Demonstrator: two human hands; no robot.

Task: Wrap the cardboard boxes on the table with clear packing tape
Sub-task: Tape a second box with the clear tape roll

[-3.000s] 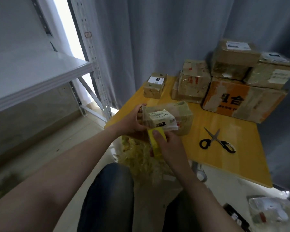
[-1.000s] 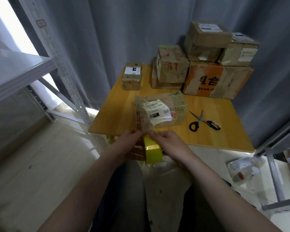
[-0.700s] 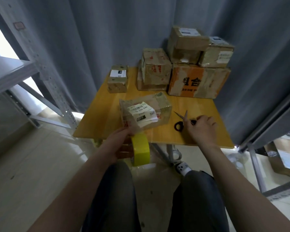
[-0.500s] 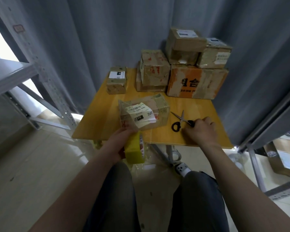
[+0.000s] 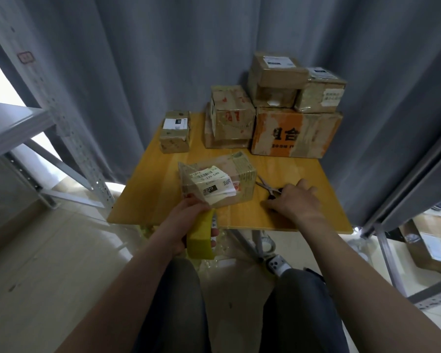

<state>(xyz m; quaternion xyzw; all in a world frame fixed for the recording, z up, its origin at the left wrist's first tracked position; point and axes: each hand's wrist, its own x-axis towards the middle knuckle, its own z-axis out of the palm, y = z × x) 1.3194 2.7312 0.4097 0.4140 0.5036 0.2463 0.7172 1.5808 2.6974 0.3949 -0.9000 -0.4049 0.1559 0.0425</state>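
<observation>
Since a second ago the right hand has left the tape roll and gone right across the tabletop to the scissors. It now lies over their handles with only the blades showing at its far side. Whether its fingers have closed on the handles, I cannot tell. The left hand grips the yellow-cored roll at the near edge, just off the tabletop. A strip of clear tape runs from the roll up to the near left corner of the box. The roll is probably held low and pulled back to keep that strip taut, so the blades can cut it cleanly close to the box. This box sits in the middle of the tabletop, label upward, already glossy with tape on several faces. It looks nearly done, with one cut and a press-down left. At the far side wait a small box on the left and a stack of boxes on the right. If the roll slackens, the loose strip may fold onto itself.
</observation>
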